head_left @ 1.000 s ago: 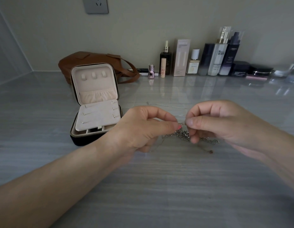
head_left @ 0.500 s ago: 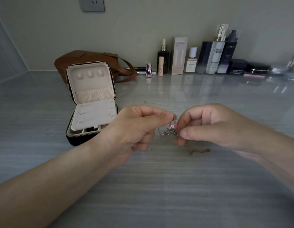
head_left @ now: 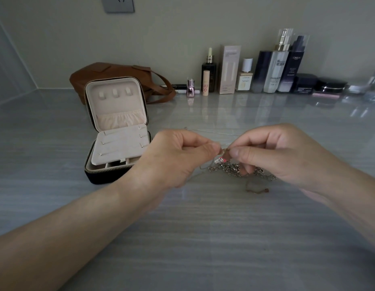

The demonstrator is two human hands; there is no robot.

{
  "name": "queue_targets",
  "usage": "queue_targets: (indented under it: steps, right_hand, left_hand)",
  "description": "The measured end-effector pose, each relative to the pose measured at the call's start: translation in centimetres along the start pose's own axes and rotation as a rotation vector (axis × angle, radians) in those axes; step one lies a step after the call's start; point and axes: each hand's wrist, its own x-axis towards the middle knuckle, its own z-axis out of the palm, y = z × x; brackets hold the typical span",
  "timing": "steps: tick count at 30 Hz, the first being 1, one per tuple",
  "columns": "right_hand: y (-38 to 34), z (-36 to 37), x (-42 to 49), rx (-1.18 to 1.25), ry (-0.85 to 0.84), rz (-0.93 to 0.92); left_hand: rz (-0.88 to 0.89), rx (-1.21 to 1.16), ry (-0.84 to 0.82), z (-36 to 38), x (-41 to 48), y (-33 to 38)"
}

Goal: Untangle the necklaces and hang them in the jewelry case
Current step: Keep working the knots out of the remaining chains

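Note:
A tangle of thin silver necklaces with a small pink charm hangs between my hands just above the grey counter. My left hand pinches a fine chain with thumb and forefinger. Fingertip to fingertip with it, my right hand pinches the same knot. A reddish chain end lies on the counter below. Another thin chain lies behind my hands. The jewelry case stands open to the left, its lid upright with three hooks and a pouch.
A brown leather bag sits behind the case. A row of cosmetic bottles and jars lines the back wall to the right. A wall socket is at the top.
The tangle has dropped lower, spreading out along the counter under my right hand. My two hands stay pinched together at the knot.

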Motion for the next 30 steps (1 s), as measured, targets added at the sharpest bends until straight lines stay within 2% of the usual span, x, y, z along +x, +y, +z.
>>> queue_targets:
  steps: [22, 30]
  right_hand:
    - [0.41, 0.32, 0.38, -0.007, 0.05, -0.068]
    - [0.61, 0.12, 0.38, -0.045, 0.07, -0.057]
  left_hand:
    - [0.071, -0.007, -0.021, 0.29, -0.15, -0.01]
    - [0.069, 0.094, -0.036, 0.07, -0.1, -0.37]
